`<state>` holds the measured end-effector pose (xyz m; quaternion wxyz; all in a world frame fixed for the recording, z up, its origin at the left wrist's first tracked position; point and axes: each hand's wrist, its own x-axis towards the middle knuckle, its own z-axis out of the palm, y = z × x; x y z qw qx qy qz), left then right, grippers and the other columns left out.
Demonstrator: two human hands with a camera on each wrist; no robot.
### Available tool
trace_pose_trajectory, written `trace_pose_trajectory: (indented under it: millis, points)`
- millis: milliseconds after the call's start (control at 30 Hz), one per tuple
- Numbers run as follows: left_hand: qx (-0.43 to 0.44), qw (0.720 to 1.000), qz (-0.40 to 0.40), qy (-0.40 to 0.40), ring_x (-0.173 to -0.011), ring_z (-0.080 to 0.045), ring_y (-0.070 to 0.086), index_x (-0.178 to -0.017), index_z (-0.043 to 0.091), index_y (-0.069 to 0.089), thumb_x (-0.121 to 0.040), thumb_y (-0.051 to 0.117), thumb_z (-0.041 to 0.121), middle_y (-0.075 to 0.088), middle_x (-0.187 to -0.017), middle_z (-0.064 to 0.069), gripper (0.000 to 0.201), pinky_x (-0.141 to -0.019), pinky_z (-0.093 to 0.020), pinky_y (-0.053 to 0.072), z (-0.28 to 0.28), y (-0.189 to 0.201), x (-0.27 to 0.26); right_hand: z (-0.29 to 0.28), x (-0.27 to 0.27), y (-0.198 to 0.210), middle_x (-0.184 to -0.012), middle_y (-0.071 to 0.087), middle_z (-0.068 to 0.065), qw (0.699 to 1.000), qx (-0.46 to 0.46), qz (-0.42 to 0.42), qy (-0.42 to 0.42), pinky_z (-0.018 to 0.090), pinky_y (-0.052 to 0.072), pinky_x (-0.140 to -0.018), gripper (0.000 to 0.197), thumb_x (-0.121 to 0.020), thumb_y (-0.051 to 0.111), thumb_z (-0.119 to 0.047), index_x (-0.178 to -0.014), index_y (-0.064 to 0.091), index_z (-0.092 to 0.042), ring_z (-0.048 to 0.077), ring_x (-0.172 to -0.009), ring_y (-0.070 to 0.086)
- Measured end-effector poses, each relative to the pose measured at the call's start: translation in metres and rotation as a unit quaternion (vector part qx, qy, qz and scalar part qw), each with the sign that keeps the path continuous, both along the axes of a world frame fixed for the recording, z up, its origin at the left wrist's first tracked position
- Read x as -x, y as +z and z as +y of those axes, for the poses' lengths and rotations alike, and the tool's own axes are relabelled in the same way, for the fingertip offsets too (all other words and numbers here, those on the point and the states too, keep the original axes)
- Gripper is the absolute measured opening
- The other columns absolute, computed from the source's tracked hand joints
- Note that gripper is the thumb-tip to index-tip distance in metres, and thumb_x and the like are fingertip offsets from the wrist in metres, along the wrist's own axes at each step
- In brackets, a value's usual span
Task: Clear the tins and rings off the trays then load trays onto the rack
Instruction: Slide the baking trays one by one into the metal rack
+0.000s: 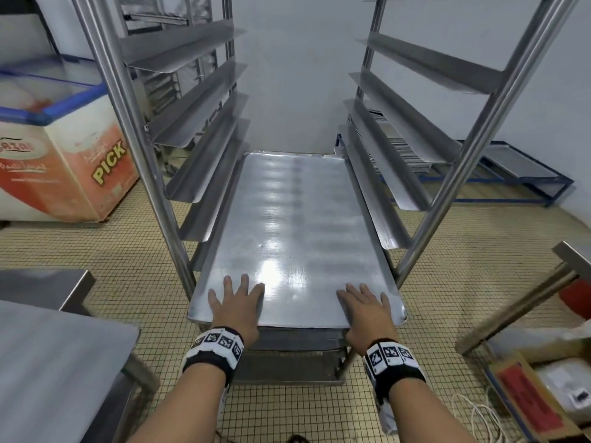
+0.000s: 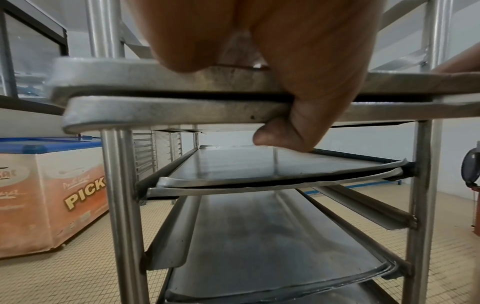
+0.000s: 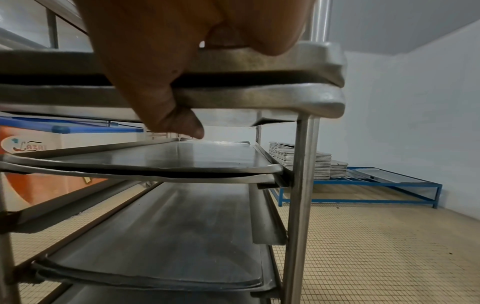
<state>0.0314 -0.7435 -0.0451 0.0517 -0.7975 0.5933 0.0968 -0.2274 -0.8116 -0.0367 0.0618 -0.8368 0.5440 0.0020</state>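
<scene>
Both hands at tray edge

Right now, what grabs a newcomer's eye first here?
The big shiny metal tray fills the centre, slid partway into the steel rack, with the left hand and right hand spread on its near edge. The wrist views show each thumb hooked under two stacked tray edges. At far left stands an orange and white chest freezer lettered PICK.

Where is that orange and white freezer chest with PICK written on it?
The freezer chest stands on the tiled floor at the left of the head view, just beyond the rack's left uprights.
</scene>
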Motion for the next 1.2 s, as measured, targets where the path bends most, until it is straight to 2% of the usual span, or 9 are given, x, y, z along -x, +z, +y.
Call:
trace_pose_trajectory:
  millis: [267,400,533,733,1067,1200]
  points:
    - [0.012,1.0,-0.013,-0.004,-0.15,-0.039,0.0,-0.147,0.035,0.019,-0.076,0.076,0.022,0.004,-0.163,-0.001,0.092,-0.116,-0.066,0.011,-0.054,0.003,-0.016,-0.057,-0.016,0.002,-0.159,0.024,-0.01,1.0,0.01,-0.015,0.011,0.054,0.007,-0.121,0.077,-0.076,0.067,-0.015,-0.142,0.033,-0.035,0.021,-0.15,0.015]
    - [0.006,1.0,-0.006,0.001,-0.15,-0.039,-0.001,-0.147,0.035,0.019,-0.076,0.075,0.02,0.003,-0.163,-0.001,0.093,-0.116,-0.067,0.009,-0.078,0.005,-0.023,-0.079,-0.024,0.002,-0.159,0.025,-0.01,1.0,0.017,-0.018,0.01,0.055,0.008,-0.121,0.077,-0.075,0.066,-0.013,-0.141,0.033,-0.036,0.021,-0.15,0.016]
    - [0.008,1.0,0.002,0.001,-0.15,-0.04,-0.002,-0.147,0.034,0.02,-0.074,0.077,0.02,0.004,-0.162,-0.001,0.093,-0.117,-0.067,0.008,-0.097,0.006,-0.029,-0.096,-0.028,0.004,-0.161,0.02,-0.01,1.0,0.016,-0.006,0.012,0.053,0.005,-0.121,0.081,-0.078,0.067,-0.015,-0.146,0.028,-0.035,0.021,-0.151,0.012]
    - [0.004,1.0,0.012,0.01,-0.151,-0.039,-0.004,-0.147,0.035,0.02,-0.076,0.073,0.012,0.001,-0.164,-0.001,0.091,-0.118,-0.066,0.005,-0.117,0.009,-0.032,-0.119,-0.032,0.006,-0.162,0.018,-0.008,1.0,0.008,-0.005,0.018,0.054,0.005,-0.121,0.082,-0.079,0.068,-0.015,-0.148,0.028,-0.034,0.021,-0.151,0.01]
    - [0.002,1.0,0.004,0.013,-0.152,-0.039,-0.004,-0.148,0.035,0.02,-0.076,0.072,0.009,0.001,-0.164,0.0,0.092,-0.118,-0.066,0.005,-0.129,0.007,-0.037,-0.131,-0.038,0.009,-0.163,0.012,-0.007,0.999,0.0,0.029,0.024,0.056,0.006,-0.12,0.081,-0.083,0.066,-0.019,-0.15,0.023,-0.032,0.022,-0.152,0.007]
    - [0.007,1.0,-0.01,-0.003,-0.152,-0.037,0.0,-0.152,0.035,0.015,-0.079,0.073,0.014,0.003,-0.165,-0.002,0.095,-0.12,-0.062,0.01,-0.125,0.005,-0.041,-0.126,-0.039,0.009,-0.162,0.012,-0.006,0.999,0.013,0.041,0.023,0.056,0.01,-0.12,0.081,-0.084,0.067,-0.022,-0.15,0.021,-0.031,0.023,-0.151,0.006]
